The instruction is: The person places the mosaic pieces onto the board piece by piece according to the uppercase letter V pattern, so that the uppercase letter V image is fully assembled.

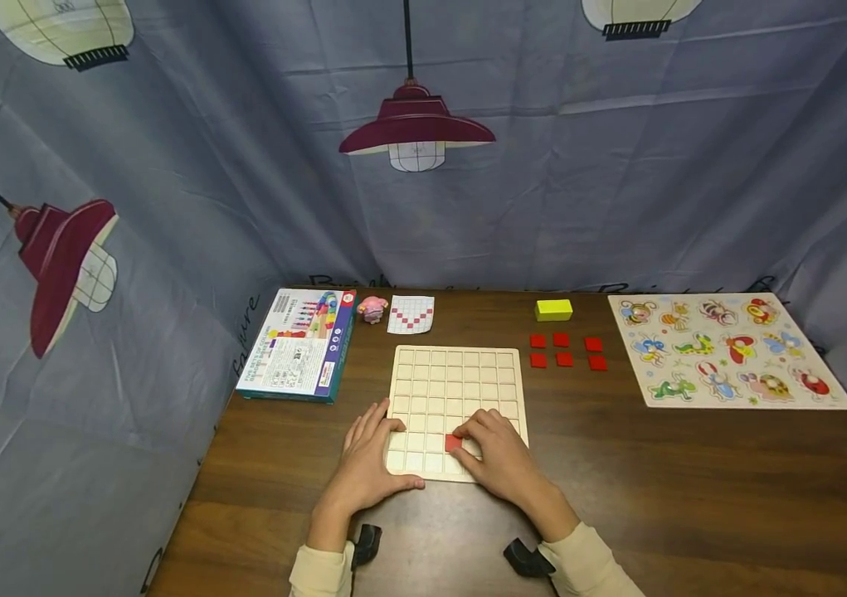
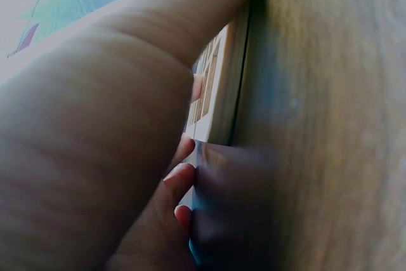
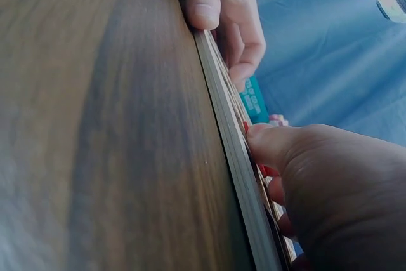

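A pale wooden grid board (image 1: 456,371) lies flat on the table, divided into square cells. My left hand (image 1: 369,460) rests against its near left corner, fingers along the left side and thumb at the front edge. With thumb and index finger, my right hand (image 1: 499,460) pinches a red square tile (image 1: 453,443) over a cell in the lower right part of the board. In the right wrist view, the right thumb (image 3: 269,141) presses at the red tile, just above the board's edge (image 3: 231,150). The left wrist view shows mostly forearm, with fingertips beside the board's corner.
Several red tiles (image 1: 563,359) lie right of the board, below a yellow block (image 1: 553,311). A patterned card (image 1: 411,315), a pink figurine (image 1: 372,309) and a boxed set (image 1: 296,344) stand back left. An insect puzzle board (image 1: 729,352) lies at the right.
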`<state>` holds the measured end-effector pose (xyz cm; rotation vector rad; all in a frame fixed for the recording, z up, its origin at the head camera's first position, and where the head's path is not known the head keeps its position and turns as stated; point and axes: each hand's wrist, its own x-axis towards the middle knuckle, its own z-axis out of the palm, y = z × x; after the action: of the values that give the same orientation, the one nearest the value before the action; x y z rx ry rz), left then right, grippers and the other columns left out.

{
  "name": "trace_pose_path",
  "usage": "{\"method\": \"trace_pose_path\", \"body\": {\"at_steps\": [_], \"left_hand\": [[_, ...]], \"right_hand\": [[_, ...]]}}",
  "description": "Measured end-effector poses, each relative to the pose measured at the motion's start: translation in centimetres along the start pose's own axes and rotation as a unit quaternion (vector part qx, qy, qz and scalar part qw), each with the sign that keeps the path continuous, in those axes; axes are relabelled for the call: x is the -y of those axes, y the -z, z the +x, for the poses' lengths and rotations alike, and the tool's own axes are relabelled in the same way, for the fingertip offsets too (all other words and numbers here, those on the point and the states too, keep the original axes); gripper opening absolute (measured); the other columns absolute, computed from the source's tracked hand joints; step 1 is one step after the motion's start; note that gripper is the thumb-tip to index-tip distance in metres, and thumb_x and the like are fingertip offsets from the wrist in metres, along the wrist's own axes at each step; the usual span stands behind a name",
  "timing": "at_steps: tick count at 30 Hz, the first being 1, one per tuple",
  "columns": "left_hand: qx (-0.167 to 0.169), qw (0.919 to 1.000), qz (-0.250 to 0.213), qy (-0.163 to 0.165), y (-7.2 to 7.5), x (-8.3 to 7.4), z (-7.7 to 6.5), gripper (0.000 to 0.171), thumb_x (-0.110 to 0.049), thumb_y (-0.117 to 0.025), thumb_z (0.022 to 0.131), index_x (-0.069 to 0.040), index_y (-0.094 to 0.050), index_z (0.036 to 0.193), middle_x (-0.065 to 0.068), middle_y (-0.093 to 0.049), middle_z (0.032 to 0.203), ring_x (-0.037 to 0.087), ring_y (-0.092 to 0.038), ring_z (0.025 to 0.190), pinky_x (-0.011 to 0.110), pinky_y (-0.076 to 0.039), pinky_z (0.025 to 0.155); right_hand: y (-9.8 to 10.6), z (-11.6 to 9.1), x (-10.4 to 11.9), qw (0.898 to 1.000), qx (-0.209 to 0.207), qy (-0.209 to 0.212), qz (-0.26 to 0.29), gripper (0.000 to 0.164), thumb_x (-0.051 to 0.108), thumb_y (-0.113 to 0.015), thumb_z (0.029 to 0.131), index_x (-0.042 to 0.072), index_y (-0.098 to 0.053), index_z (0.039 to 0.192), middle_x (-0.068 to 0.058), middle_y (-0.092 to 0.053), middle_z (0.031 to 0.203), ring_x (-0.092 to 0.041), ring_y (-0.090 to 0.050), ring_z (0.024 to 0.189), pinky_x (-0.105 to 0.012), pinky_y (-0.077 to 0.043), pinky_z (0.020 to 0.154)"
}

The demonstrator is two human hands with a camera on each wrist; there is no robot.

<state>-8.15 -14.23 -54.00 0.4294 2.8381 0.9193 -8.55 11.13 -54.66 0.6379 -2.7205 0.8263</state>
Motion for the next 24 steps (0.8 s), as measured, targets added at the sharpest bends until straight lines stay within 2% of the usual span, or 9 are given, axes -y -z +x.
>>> {"method": "trace_pose_path", "body": {"at_steps": [9,11,14,18,24], "left_hand": [[-0.006,0.9999,-0.001,-0.009,0.0,-0.1,-0.2,0.08,-0.058,-0.091,0.064,-0.019,-0.056,0.125,0.012,-0.027,0.169,0.035,-0.022,0.157,0.058,-0.016,0.127],[-0.008,0.9999,-0.003,-0.011,0.0,-0.1,-0.2,0.08,-0.058,-0.091,0.064,-0.019,-0.056,0.125,0.013,-0.027,0.168,0.036,-0.022,0.157,0.059,-0.017,0.127],[-0.006,0.9999,-0.006,-0.011,0.0,0.0,-0.3,0.08,-0.059,-0.09,0.065,-0.02,-0.056,0.126,0.012,-0.026,0.169,0.036,-0.022,0.157,0.059,-0.016,0.126],[-0.002,0.9999,-0.013,-0.006,0.0,-0.1,-0.4,0.08,-0.058,-0.091,0.065,-0.02,-0.056,0.126,0.011,-0.026,0.169,0.035,-0.021,0.157,0.059,-0.016,0.126],[-0.003,0.9999,-0.011,-0.004,0.1,-0.2,-0.4,0.079,-0.057,-0.091,0.065,-0.02,-0.055,0.125,0.012,-0.026,0.169,0.035,-0.022,0.157,0.059,-0.016,0.127]], "right_hand": [[0.2,-0.3,0.0,1.0,0.009,-0.008,-0.002,0.024,0.033,-0.085,0.083,0.021,-0.075,0.101,0.01,-0.064,0.095,-0.011,-0.054,0.088,-0.033,-0.047,0.081],[0.2,-0.3,-0.2,1.0,0.0,-0.006,0.002,0.027,0.034,-0.086,0.081,0.02,-0.075,0.102,0.01,-0.065,0.095,-0.011,-0.054,0.088,-0.033,-0.047,0.082],[0.3,-0.3,-0.8,0.999,-0.037,-0.006,0.014,0.033,0.031,-0.089,0.077,0.017,-0.075,0.103,0.007,-0.066,0.094,-0.013,-0.056,0.089,-0.033,-0.048,0.081],[1.3,-0.3,-2.9,0.996,-0.077,-0.035,0.034,0.037,0.025,-0.09,0.076,0.012,-0.075,0.108,0.002,-0.066,0.093,-0.014,-0.056,0.088,-0.032,-0.048,0.075],[4.1,0.3,-8.4,0.987,-0.097,-0.118,0.039,0.038,0.019,-0.083,0.085,0.006,-0.071,0.118,-0.003,-0.059,0.086,-0.015,-0.046,0.082,-0.032,-0.039,0.072]]}}
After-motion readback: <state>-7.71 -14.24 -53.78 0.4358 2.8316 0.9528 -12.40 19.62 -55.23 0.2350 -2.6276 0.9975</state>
